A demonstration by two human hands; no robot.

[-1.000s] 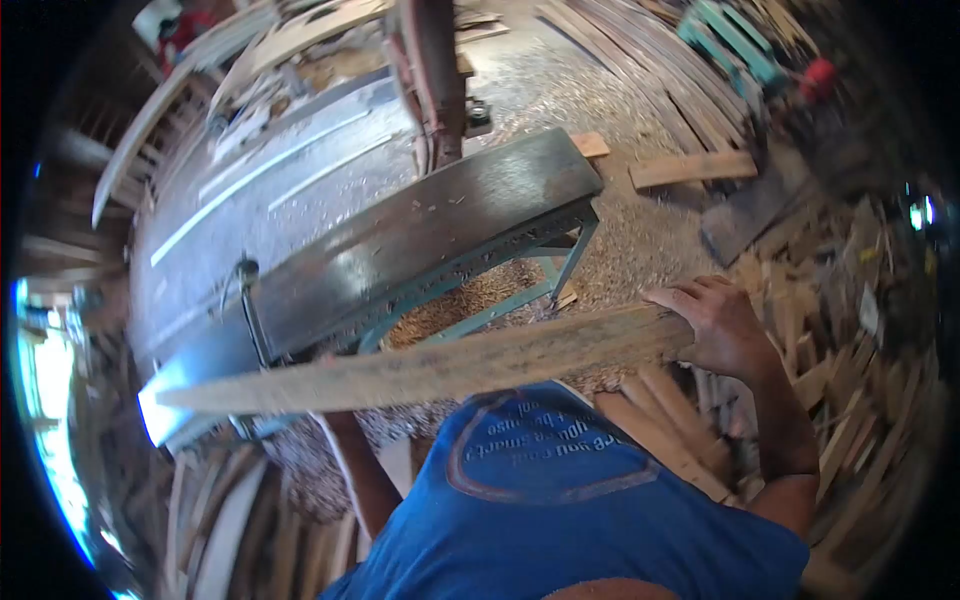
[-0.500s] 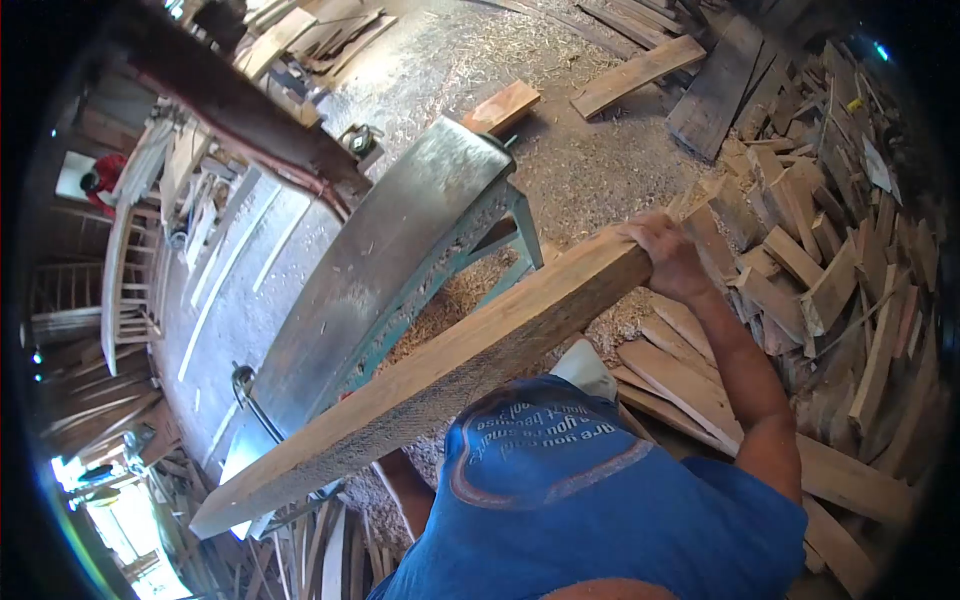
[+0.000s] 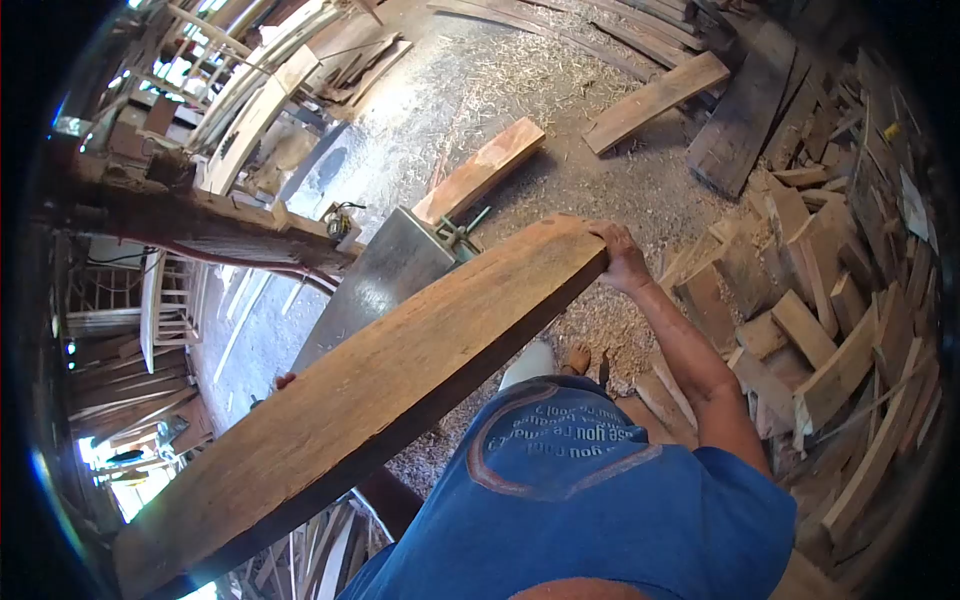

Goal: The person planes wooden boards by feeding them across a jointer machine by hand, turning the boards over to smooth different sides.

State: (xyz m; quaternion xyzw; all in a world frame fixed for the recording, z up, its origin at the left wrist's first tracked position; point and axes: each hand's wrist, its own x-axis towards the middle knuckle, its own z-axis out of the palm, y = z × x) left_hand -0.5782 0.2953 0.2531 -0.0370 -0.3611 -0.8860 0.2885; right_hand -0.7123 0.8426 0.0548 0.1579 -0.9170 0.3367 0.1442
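Note:
A long, thick wooden plank [image 3: 370, 390] slants across the view in front of my blue shirt, its wide face turned up. My right hand [image 3: 622, 257] grips its far right end, fingers wrapped over the end edge. Of my left hand [image 3: 286, 380] only fingertips show at the plank's far edge; the rest is hidden beneath the wood, so that hand holds it from below. Behind the plank lies the flat metal bed of a machine [image 3: 385, 270], partly covered by the wood.
A short board [image 3: 480, 170] lies just past the machine bed, another [image 3: 655, 103] farther right. Offcuts [image 3: 800, 330] are heaped at the right. A dark beam [image 3: 200, 215] crosses at the left. Shavings cover the floor [image 3: 540, 200]. A white ladder-like frame [image 3: 165, 300] stands at the left.
The plank has risen and tilted, so its broad face now shows and hides more of the machine bed. My right hand has moved left and slightly up with it. The view has turned.

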